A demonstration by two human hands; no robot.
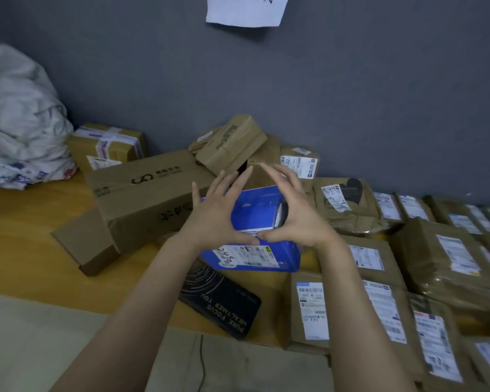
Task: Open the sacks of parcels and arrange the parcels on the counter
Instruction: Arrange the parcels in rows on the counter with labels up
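A blue box [280, 260] with a white shipping label lies on the wooden counter [26, 236], near the middle. My left hand [212, 213] and my right hand [297, 213] hover over its top with fingers spread. The thumbs meet at its near edge and the fingertips almost touch at the far side. Neither hand closes around the box. A white woven sack [20, 123], crumpled and bulging, sits at the far left against the wall.
A long cardboard box [145, 193] lies left of the blue box, and a black box [221, 304] lies in front. Brown boxes [232, 142] are piled by the grey wall. Rows of labelled brown parcels [450, 256] fill the right side.
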